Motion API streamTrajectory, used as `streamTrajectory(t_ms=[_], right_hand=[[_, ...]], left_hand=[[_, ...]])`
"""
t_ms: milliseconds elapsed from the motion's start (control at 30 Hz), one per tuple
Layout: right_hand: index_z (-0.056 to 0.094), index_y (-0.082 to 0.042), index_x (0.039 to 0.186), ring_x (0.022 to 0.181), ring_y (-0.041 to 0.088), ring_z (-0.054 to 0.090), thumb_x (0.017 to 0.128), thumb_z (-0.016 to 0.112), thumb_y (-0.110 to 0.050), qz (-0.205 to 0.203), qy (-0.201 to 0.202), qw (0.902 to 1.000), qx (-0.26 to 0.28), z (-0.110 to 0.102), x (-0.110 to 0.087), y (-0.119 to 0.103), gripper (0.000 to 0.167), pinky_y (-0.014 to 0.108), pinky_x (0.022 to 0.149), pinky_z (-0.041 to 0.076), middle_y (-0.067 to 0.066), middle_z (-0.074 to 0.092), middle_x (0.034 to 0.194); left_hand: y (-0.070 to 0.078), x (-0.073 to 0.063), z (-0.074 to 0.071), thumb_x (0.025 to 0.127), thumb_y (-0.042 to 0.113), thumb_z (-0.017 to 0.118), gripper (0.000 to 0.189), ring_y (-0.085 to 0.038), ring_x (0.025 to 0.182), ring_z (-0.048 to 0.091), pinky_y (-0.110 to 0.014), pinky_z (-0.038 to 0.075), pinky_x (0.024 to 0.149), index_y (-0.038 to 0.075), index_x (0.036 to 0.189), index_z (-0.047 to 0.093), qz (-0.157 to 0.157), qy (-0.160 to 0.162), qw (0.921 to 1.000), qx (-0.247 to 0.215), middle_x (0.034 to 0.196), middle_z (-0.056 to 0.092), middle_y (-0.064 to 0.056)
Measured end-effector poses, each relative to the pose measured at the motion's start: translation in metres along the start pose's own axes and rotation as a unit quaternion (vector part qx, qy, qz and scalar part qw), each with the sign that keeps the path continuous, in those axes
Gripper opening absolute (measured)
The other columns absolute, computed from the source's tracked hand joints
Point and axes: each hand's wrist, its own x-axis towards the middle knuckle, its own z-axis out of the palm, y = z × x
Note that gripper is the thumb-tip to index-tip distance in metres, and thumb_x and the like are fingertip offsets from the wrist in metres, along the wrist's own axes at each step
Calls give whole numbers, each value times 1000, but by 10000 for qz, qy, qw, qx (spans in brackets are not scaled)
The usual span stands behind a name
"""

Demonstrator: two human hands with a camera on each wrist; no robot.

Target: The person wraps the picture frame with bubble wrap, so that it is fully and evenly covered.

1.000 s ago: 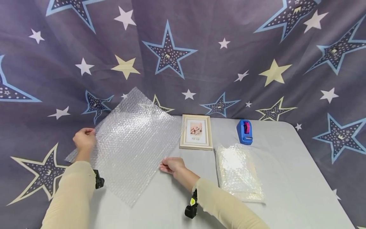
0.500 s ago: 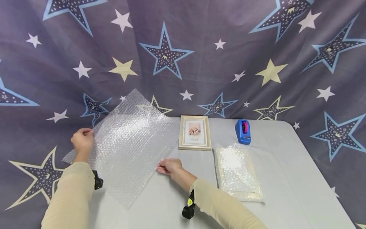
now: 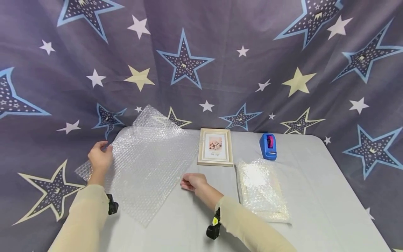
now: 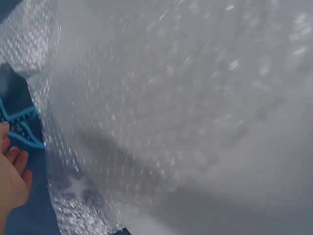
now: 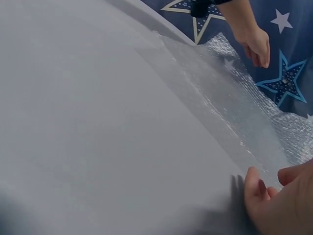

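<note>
A clear sheet of bubble wrap (image 3: 151,164) lies over the table's left part, its far corner against the curtain and its left corner past the edge. My left hand (image 3: 100,159) is just off the sheet's left side, thumb and fingers apart. In the left wrist view, that hand (image 4: 14,178) has loosely bent fingers with nothing between them. My right hand (image 3: 194,182) is at the sheet's right edge. The right wrist view shows a gap between this hand's (image 5: 279,200) thumb and fingers, beside the wrap's edge.
Behind the right hand lies a cream picture frame (image 3: 215,161). A blue tape dispenser (image 3: 268,147) stands farther right. A folded stack of bubble wrap (image 3: 262,189) lies in front of it on the white table (image 3: 318,196). A star-patterned curtain (image 3: 220,84) hangs behind.
My left hand has let go of the bubble wrap and its fingers have parted. The sheet has settled lower, its far corner dropping. The right hand's fingers have loosened at the edge.
</note>
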Motion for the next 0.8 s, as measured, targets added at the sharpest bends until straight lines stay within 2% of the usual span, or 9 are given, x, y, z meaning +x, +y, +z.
streamTrajectory(t_ms=[167,267,367,533,633,700,800], right_hand=[[65,5,114,60,5,64,90,60,-4,-19,-21,9997,-263,-24,0,-11,26,17,62,59,11,74,86],[64,5,114,63,7,63,90,61,-6,-154,-12,9991,-400,-42,-1,-20,26,16,62,58,9,72,84],[63,7,115,63,7,63,90,62,-6,-301,24,9988,-380,-61,-4,-31,28,17,63,58,8,72,83],[56,12,121,61,6,63,91,60,-2,-449,93,9986,-279,-93,-8,-49,34,20,69,60,6,71,82],[55,12,123,62,6,64,90,60,-2,-608,163,9973,-378,-109,-6,-59,36,22,70,61,9,72,86],[58,11,121,65,8,66,89,61,-1,-762,128,9963,-371,-122,3,-63,35,23,70,61,11,73,90],[65,7,110,68,12,70,85,67,-5,-1056,-48,9940,-292,-156,66,-53,28,25,67,62,12,74,87]], left_hand=[[11,-22,16,95,15,55,38,-41,124,53,-52,41,107,-1,129,55,397,-251,9989,-38,132,58,-25],[20,-38,30,94,13,56,37,-42,121,55,-53,43,104,-2,127,56,773,-561,9952,-202,130,58,-26],[33,-57,47,94,11,56,35,-41,117,58,-52,46,101,-2,126,56,1055,-1006,9887,-360,127,60,-26],[63,-89,74,94,11,57,32,-38,111,62,-48,51,96,-2,124,58,1272,-1694,9752,-635,123,63,-24],[84,-106,91,92,9,59,30,-37,107,65,-46,54,93,-3,119,61,1433,-1901,9683,-755,119,66,-24],[99,-117,103,91,8,60,27,-36,103,67,-45,56,91,-4,115,63,1549,-2015,9636,-834,115,68,-24],[119,-132,121,88,7,62,24,-35,98,68,-43,57,89,-4,110,66,1676,-2241,9559,-889,109,70,-23]])
